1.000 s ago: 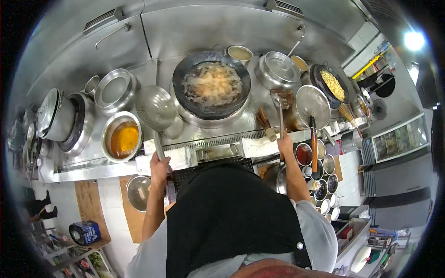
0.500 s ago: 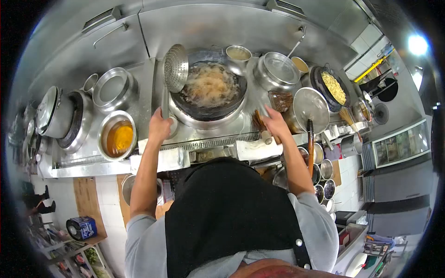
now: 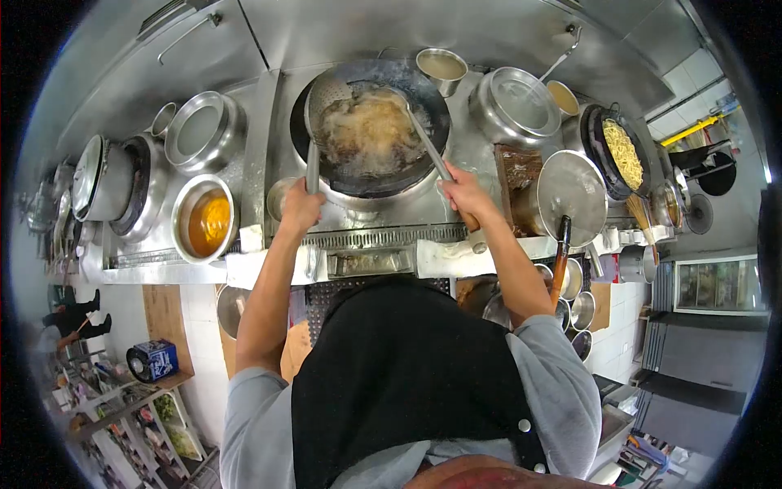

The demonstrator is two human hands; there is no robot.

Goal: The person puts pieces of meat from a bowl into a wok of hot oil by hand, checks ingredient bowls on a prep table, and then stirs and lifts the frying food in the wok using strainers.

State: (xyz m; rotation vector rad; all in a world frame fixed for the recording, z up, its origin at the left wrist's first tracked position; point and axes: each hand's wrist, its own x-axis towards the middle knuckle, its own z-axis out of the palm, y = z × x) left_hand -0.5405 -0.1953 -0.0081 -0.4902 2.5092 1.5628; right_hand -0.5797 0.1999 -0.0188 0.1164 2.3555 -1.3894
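At far left, a lidded pot [image 3: 114, 183] is set on a steel worktop [image 3: 476, 167], with a steel bowl [image 3: 181, 213] of orange liquid [image 3: 208, 222] placed near the front edge and a covered pot [image 3: 199, 134] behind it. At center, the handle of a perforated skimmer [image 3: 330, 91] is gripped by the left hand [image 3: 303, 209], its fingers closed around the metal, while the skimmer's head is held inside the left side of a black wok [image 3: 441, 122]. Pale brown food [image 3: 366, 124] is surrounded by bubbling liquid in the wok. From the right, a long-handled ladle [image 3: 428, 145] is dipped into the same wok by the right hand [image 3: 466, 194], its fingers clamped on the handle; the ladle's submerged end is hidden. Farther right, a round strainer [image 3: 570, 191] with a wooden handle is rested over a pot, and noodles [image 3: 623, 155] are seen in a dark pan [image 3: 597, 143].
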